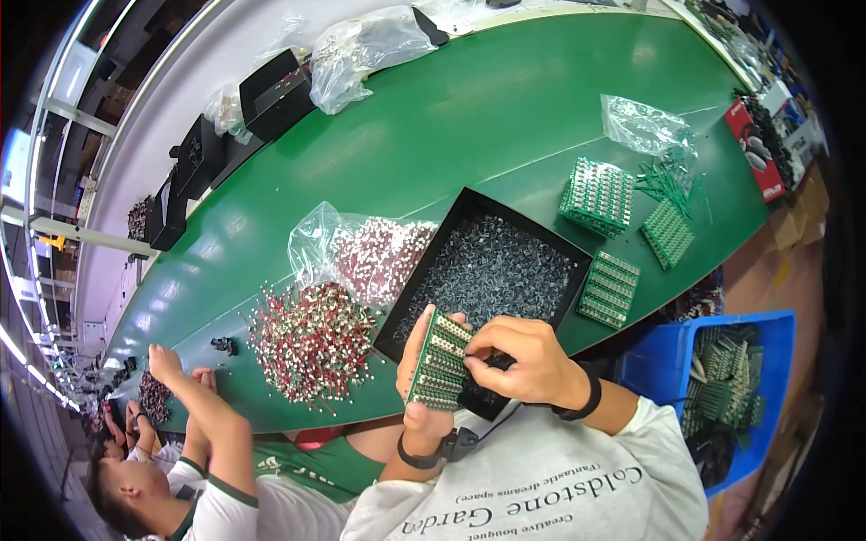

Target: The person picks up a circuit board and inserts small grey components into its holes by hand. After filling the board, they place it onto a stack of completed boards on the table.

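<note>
The left hand (417,374) grips a green circuit board (440,362) upright at the table (505,108) edge, over the near corner of a black tray (469,206) of small parts. The right hand (523,361) pinches at its face. A slip could likely drop the board or scatter parts into the loose red components (311,343) beside it.

Green circuit board (439,363) in the left hand (417,379) at lower centre — matt laminate studded with small shiny metal parts. Black tray (469,212), mid-frame, looks like matt plastic. Table (505,99) covering: smooth green, faintly glossy, catching light streaks. Clear bag (316,243) — thin crinkled plastic, glinting. Red components (311,343) at lower left have bright metal ends. Blue bin (649,370), lower right: smooth plastic.
</note>
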A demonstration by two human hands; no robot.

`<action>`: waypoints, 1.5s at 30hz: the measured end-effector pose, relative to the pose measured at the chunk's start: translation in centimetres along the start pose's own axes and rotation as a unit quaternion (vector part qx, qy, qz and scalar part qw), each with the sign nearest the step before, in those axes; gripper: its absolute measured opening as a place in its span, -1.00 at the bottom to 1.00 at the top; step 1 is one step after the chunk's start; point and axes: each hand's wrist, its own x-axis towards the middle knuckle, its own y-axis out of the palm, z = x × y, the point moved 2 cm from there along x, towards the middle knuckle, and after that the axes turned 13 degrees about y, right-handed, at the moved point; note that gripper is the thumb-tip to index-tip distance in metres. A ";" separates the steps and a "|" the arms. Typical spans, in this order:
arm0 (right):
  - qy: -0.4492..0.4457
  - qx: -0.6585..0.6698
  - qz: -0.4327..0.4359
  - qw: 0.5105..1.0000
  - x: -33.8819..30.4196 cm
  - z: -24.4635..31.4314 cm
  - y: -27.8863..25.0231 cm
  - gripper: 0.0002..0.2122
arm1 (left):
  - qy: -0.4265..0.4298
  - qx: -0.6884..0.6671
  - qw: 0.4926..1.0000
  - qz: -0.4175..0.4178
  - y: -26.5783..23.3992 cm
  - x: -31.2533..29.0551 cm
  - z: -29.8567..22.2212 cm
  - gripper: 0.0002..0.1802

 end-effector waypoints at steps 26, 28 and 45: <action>-0.025 -0.030 -0.016 0.999 -0.4 -0.4 -0.4 -0.84 | -0.004 -0.024 0.999 -0.021 0.0 -0.4 -0.1 0.42; -0.032 -0.030 -0.040 0.998 -0.4 -0.7 -0.9 -0.81 | -0.002 -0.019 1.000 -0.025 -0.2 -0.3 0.0 0.42; -0.071 0.018 -0.067 0.995 0.6 1.6 -0.6 -0.77 | 0.109 0.167 0.974 0.106 -0.2 0.3 0.4 0.22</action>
